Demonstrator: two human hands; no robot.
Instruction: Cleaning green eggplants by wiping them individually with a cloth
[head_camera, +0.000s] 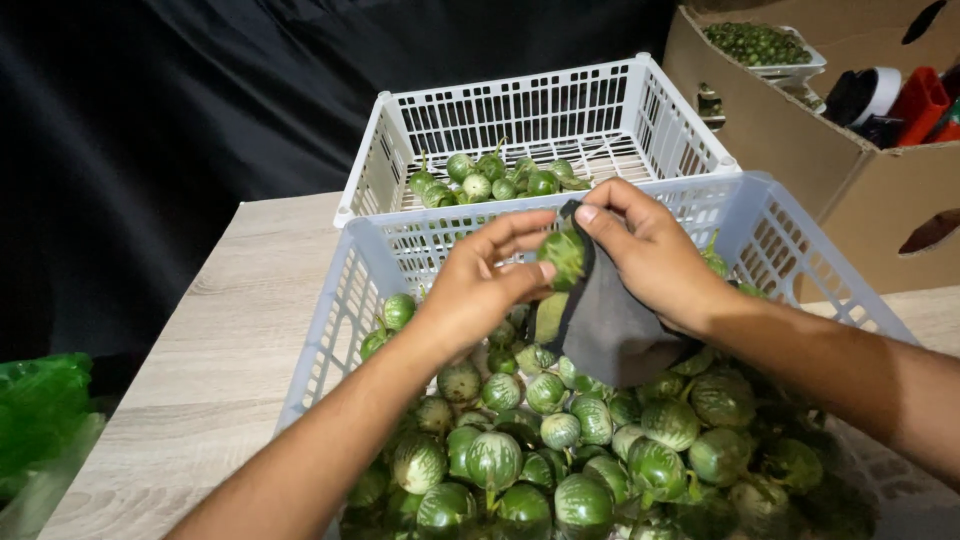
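Over the near pale-blue plastic crate (330, 310), my left hand (482, 285) pinches a small round green eggplant (563, 255) between thumb and fingers. My right hand (650, 250) holds a dark grey cloth (610, 335) pressed against that eggplant; the cloth hangs down under the palm. The crate below is heaped with several striped green eggplants (560, 440). Behind it stands a white plastic crate (520, 110) with a smaller batch of green eggplants (490, 178) along its near side.
Both crates rest on a light wooden table (210, 340). A green plastic bag (40, 410) lies at the left edge. At the right stands a cardboard box (800, 130) with a tray of small green vegetables (757, 43) and red and white items. Black fabric hangs behind.
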